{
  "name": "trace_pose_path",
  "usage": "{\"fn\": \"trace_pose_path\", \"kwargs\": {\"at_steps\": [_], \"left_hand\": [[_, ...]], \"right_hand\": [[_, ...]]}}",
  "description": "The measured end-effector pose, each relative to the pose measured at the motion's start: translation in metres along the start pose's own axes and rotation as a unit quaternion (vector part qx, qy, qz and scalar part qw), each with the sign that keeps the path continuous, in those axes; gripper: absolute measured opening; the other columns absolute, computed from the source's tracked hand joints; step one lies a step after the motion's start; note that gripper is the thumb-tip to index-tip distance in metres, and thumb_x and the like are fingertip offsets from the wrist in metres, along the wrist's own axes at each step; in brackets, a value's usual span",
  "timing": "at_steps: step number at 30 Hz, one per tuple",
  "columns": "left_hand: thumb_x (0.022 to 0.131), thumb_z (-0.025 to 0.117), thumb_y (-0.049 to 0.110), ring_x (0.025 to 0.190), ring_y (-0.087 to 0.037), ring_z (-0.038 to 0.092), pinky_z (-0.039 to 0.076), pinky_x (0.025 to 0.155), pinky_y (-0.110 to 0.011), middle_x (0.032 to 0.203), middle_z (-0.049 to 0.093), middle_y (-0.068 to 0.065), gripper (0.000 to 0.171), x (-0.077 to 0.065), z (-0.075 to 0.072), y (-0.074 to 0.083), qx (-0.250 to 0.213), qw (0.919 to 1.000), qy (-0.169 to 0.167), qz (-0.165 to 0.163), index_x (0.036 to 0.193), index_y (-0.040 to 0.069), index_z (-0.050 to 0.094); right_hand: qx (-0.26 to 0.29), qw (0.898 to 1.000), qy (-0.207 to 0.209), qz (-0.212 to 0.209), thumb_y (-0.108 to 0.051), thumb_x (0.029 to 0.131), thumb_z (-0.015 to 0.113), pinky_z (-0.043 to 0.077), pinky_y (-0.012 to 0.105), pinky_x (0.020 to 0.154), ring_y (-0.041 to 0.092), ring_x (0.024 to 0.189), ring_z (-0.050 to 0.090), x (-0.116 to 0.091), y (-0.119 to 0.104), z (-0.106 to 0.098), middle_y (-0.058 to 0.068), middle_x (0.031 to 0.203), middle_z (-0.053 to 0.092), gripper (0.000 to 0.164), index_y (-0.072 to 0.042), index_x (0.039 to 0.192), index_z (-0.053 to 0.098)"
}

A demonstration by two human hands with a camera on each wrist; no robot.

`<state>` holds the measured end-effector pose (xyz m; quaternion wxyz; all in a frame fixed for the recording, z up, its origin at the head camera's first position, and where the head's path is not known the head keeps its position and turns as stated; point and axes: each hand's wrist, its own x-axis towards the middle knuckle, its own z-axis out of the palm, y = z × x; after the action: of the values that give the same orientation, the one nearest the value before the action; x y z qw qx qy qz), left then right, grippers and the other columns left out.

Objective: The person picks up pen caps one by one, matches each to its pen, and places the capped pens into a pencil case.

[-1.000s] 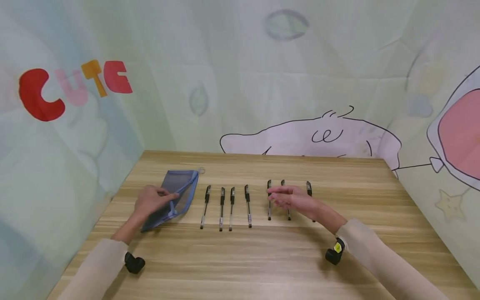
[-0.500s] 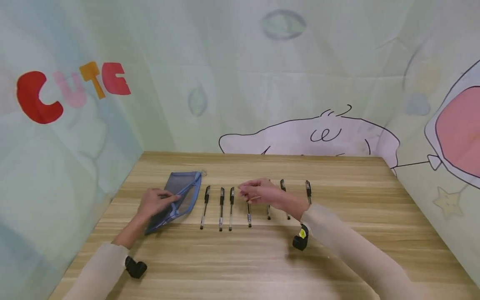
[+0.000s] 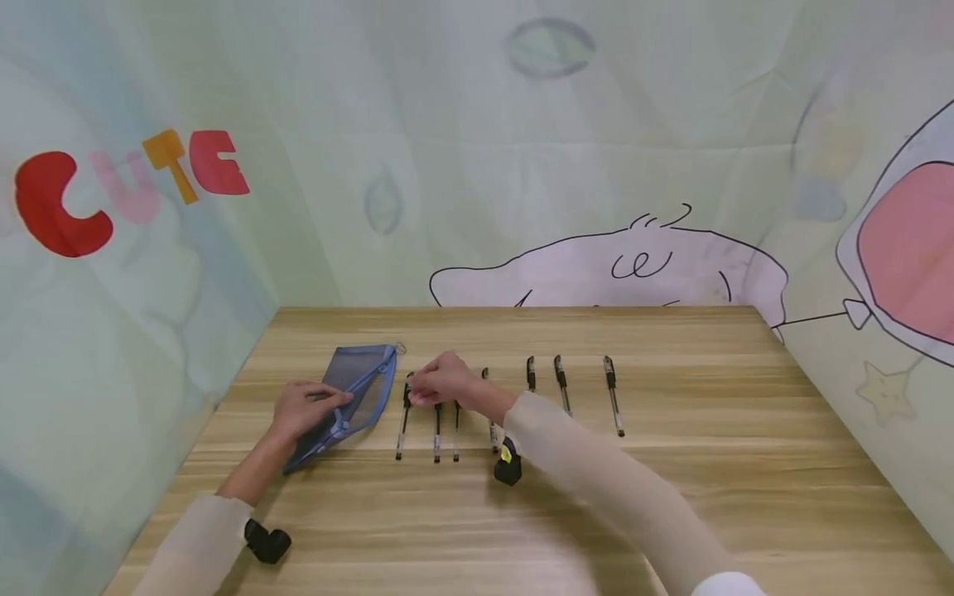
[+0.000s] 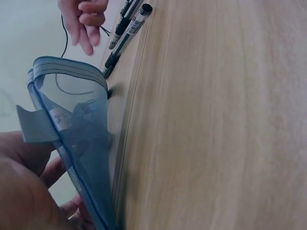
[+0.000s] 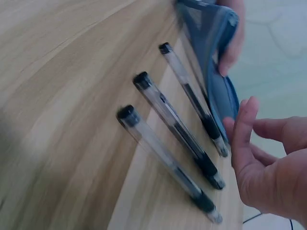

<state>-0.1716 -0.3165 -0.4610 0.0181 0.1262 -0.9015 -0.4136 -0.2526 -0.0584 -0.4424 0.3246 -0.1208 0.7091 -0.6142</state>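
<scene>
My left hand [image 3: 301, 407] holds a blue mesh zip pouch [image 3: 368, 382] by its upper edge, at the left of the table. In the left wrist view the pouch [image 4: 88, 122] gapes open, with a white label visible through the mesh. Over the left end of a row of black-capped gel pens hovers my right hand [image 3: 447, 379], fingers loosely bent and nothing held. Nearest to it is the leftmost pen [image 3: 403, 432], whose upper part it partly overlaps in the head view. From the right wrist, this pen [image 5: 194, 98] lies beside the pouch, just below the fingertips [image 5: 250, 106].
Several more gel pens lie in the row, among them a middle pen [image 3: 437, 443] and the rightmost pen [image 3: 614, 397]. They rest on a wood-grain table [image 3: 447, 530]. A printed cloth backdrop [image 3: 477, 182] stands behind and along both sides.
My right hand has swept left over the row, from the right-hand pens to the leftmost ones. The left hand keeps hold of the pouch, which has barely shifted.
</scene>
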Motion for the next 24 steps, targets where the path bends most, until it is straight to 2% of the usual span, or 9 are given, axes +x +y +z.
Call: {"fn": "trace_pose_path", "kwargs": {"at_steps": [5, 7, 10, 13, 17, 20, 24], "left_hand": [[0.090, 0.077, 0.028, 0.123, -0.046, 0.054, 0.040, 0.110, -0.058, 0.128, 0.062, -0.030, 0.037, 0.000, 0.000, 0.002, 0.005, 1.0000, -0.002, -0.003, 0.106, -0.006, 0.075], [0.091, 0.077, 0.029, 0.125, -0.046, 0.053, 0.040, 0.110, -0.058, 0.129, 0.062, -0.031, 0.039, 0.000, -0.001, 0.003, 0.010, 0.9999, -0.004, -0.004, 0.107, -0.006, 0.075], [0.091, 0.077, 0.030, 0.127, -0.047, 0.051, 0.038, 0.112, -0.058, 0.131, 0.061, -0.031, 0.040, -0.001, -0.002, 0.004, 0.012, 0.9999, -0.007, -0.007, 0.108, -0.007, 0.074], [0.091, 0.077, 0.030, 0.127, -0.047, 0.052, 0.038, 0.111, -0.057, 0.130, 0.062, -0.031, 0.041, -0.002, -0.002, 0.005, 0.014, 0.9999, -0.004, -0.005, 0.108, -0.007, 0.074], [0.090, 0.077, 0.029, 0.125, -0.047, 0.053, 0.040, 0.110, -0.057, 0.128, 0.063, -0.031, 0.041, -0.003, -0.002, 0.006, 0.018, 0.9998, -0.001, -0.004, 0.107, -0.008, 0.074], [0.090, 0.077, 0.029, 0.127, -0.047, 0.049, 0.037, 0.111, -0.057, 0.131, 0.061, -0.032, 0.042, -0.003, -0.001, 0.006, 0.018, 0.9998, 0.000, -0.011, 0.108, -0.009, 0.072], [0.091, 0.076, 0.029, 0.133, -0.047, 0.041, 0.033, 0.114, -0.059, 0.137, 0.052, -0.033, 0.044, -0.002, 0.000, 0.004, 0.008, 0.9996, -0.006, -0.027, 0.111, -0.009, 0.070]], "right_hand": [[-0.066, 0.996, 0.047, -0.024, -0.003, 0.097, 0.066, 0.061, 0.024, 0.061, 0.007, 0.049, 0.063, 0.007, 0.001, 0.015, 0.005, 0.059, 0.067, 0.021, 0.017, 0.101, 0.073], [-0.109, 0.991, 0.066, -0.036, -0.004, 0.096, 0.068, 0.061, 0.024, 0.059, 0.008, 0.046, 0.062, 0.009, 0.002, 0.019, 0.006, 0.056, 0.066, 0.021, 0.015, 0.092, 0.074], [-0.164, 0.982, 0.085, -0.050, -0.006, 0.095, 0.071, 0.061, 0.027, 0.059, 0.017, 0.046, 0.066, 0.013, 0.003, 0.024, 0.013, 0.058, 0.069, 0.023, 0.012, 0.080, 0.075], [-0.188, 0.977, 0.090, -0.050, -0.008, 0.092, 0.074, 0.060, 0.025, 0.056, 0.020, 0.049, 0.070, 0.016, 0.004, 0.028, 0.016, 0.060, 0.071, 0.028, 0.005, 0.067, 0.072], [-0.207, 0.974, 0.086, -0.036, -0.010, 0.089, 0.079, 0.052, 0.018, 0.048, 0.013, 0.043, 0.065, 0.018, 0.005, 0.031, 0.009, 0.054, 0.068, 0.046, -0.007, 0.050, 0.054], [-0.216, 0.973, 0.077, -0.033, -0.012, 0.088, 0.081, 0.050, 0.018, 0.045, 0.009, 0.041, 0.060, 0.018, 0.006, 0.032, 0.006, 0.051, 0.065, 0.056, -0.013, 0.048, 0.043], [-0.246, 0.964, 0.075, -0.061, -0.014, 0.087, 0.083, 0.050, 0.019, 0.044, 0.012, 0.040, 0.062, 0.020, 0.009, 0.033, 0.012, 0.052, 0.066, 0.057, -0.012, 0.045, 0.044]]}}
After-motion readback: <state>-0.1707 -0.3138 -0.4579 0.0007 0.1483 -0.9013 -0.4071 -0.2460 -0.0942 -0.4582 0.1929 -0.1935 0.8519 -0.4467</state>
